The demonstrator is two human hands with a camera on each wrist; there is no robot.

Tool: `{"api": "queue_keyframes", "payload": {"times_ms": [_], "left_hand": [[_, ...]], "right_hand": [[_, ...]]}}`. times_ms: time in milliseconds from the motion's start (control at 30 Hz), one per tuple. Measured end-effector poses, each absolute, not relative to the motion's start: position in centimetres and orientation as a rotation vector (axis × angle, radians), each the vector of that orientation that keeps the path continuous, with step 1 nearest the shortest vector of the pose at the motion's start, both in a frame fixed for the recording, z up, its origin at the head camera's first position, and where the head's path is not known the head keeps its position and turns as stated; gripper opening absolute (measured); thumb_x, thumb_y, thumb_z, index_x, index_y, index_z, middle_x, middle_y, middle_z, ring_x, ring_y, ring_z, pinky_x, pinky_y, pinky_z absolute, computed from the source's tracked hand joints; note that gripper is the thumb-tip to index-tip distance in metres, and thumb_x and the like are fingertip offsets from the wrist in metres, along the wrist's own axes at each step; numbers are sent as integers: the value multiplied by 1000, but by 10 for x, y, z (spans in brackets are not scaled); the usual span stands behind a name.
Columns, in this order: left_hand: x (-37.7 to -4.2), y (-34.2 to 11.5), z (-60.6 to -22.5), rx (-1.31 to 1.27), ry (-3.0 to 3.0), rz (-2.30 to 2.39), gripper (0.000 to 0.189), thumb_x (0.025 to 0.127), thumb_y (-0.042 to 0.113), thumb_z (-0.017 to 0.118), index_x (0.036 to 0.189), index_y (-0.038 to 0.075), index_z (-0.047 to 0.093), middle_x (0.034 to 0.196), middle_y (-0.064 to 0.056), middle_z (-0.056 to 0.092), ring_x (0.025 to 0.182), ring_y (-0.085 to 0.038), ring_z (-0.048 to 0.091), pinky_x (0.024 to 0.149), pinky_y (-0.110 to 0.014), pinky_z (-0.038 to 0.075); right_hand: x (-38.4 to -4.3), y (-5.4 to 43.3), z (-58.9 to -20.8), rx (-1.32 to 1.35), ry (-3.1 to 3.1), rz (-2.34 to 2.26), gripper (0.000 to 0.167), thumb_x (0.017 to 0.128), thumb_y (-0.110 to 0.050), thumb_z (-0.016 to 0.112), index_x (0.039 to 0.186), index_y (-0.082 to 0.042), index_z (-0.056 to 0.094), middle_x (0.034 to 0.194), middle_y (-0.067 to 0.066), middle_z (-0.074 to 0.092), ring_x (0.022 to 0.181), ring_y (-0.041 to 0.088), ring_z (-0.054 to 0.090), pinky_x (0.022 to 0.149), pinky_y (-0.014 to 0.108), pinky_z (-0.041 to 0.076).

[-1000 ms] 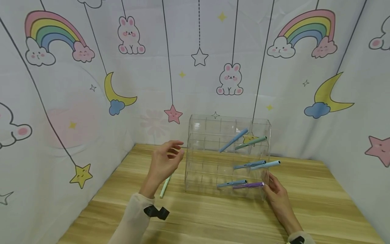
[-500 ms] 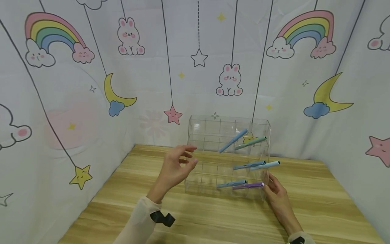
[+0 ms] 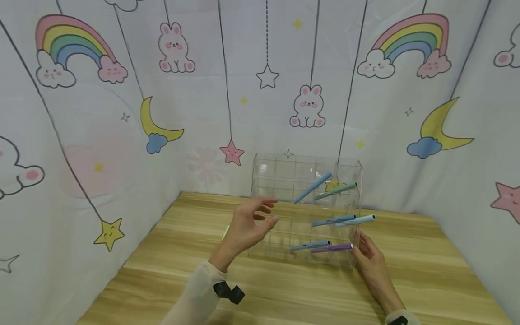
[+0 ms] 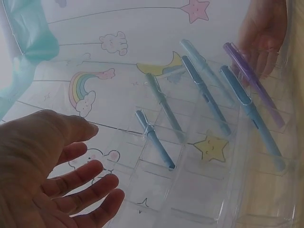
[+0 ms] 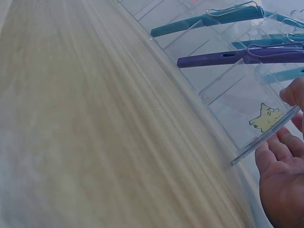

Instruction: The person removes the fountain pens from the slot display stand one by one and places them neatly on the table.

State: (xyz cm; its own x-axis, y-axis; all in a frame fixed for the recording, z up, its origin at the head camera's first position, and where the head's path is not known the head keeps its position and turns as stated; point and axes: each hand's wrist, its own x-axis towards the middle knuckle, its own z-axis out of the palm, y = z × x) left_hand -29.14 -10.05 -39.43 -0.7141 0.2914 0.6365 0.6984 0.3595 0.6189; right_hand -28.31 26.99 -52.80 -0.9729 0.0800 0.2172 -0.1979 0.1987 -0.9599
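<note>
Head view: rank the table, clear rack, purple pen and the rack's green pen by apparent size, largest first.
1. Table
2. Clear rack
Unranked, smallest: purple pen and green pen. They look about equally long, so no safe call.

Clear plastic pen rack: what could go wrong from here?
The left hand, near the steeply tilted slim blue pen, might knock it loose. The right hand grips the clear plastic pen rack by its side; a tug could shift it and jostle the slender purple pen in the bottom row.
</note>
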Motion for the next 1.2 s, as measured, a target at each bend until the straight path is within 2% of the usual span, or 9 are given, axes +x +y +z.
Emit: {"api": "queue_keyframes", "payload": {"times_ms": [100, 200, 300, 333, 467, 533, 600, 900, 1200], "left_hand": [[-292, -90, -396, -892, -2221, -1322, 39, 96, 11, 80, 134, 13, 72, 124, -12, 76, 107, -29, 76, 83, -42, 68], [-294, -79, -400, -944, -2238, -1313, 37, 97, 12, 79, 134, 13, 72, 125, -11, 76, 106, -29, 76, 83, -45, 68], [-293, -69, -404, -970, -2263, -1285, 36, 97, 13, 79, 133, 12, 72, 125, -11, 77, 104, -29, 76, 82, -47, 68], [-293, -66, -406, -978, -2272, -1271, 36, 97, 13, 79, 133, 12, 72, 125, -10, 77, 104, -29, 77, 82, -46, 68], [-292, -57, -409, -1006, -2306, -1248, 36, 98, 13, 78, 134, 11, 71, 125, -10, 77, 104, -27, 77, 83, -44, 68], [-292, -55, -410, -1020, -2311, -1247, 36, 99, 13, 77, 134, 11, 71, 127, -9, 77, 104, -27, 76, 83, -44, 68], [-291, -55, -411, -1024, -2317, -1243, 36, 99, 13, 76, 135, 11, 70, 128, -9, 76, 104, -27, 76, 84, -45, 68], [-291, -52, -409, -1002, -2377, -1194, 36, 100, 17, 76, 136, 15, 71, 132, -5, 75, 109, -22, 75, 87, -27, 64], [-295, -40, -408, -1060, -2387, -1215, 38, 100, 16, 77, 137, 13, 70, 127, -10, 75, 108, -28, 75, 89, -29, 64]], "right_hand": [[-284, 270, -527, 97, -2280, 1834, 64, 111, -22, 60, 168, -7, 35, 127, -30, 62, 114, -20, 57, 92, 7, 51], [-284, 270, -526, 79, -2301, 1810, 64, 111, -21, 60, 168, -7, 34, 144, -8, 65, 114, -21, 55, 93, 7, 50], [-283, 270, -525, 74, -2311, 1792, 64, 111, -19, 60, 168, -5, 33, 156, 26, 56, 112, -22, 55, 92, 6, 50], [-283, 270, -525, 75, -2313, 1785, 65, 111, -19, 60, 168, -4, 32, 156, 31, 53, 112, -22, 55, 92, 6, 50], [-282, 274, -525, 83, -2294, 1793, 65, 111, -18, 61, 167, -2, 33, 138, -7, 68, 111, -20, 58, 91, 6, 51], [-281, 274, -525, 100, -2272, 1807, 65, 110, -17, 61, 167, -1, 34, 126, -28, 64, 111, -20, 58, 92, 6, 51], [-282, 273, -526, 125, -2249, 1832, 64, 110, -18, 62, 166, -1, 35, 120, -36, 61, 112, -19, 60, 92, 6, 51], [-283, 271, -527, 139, -2238, 1859, 65, 110, -21, 62, 166, -1, 34, 125, -37, 59, 115, -20, 59, 94, 6, 51], [-283, 270, -526, 118, -2273, 1827, 65, 111, -21, 61, 167, -5, 35, 141, -15, 59, 116, -20, 57, 95, 7, 51]]}}
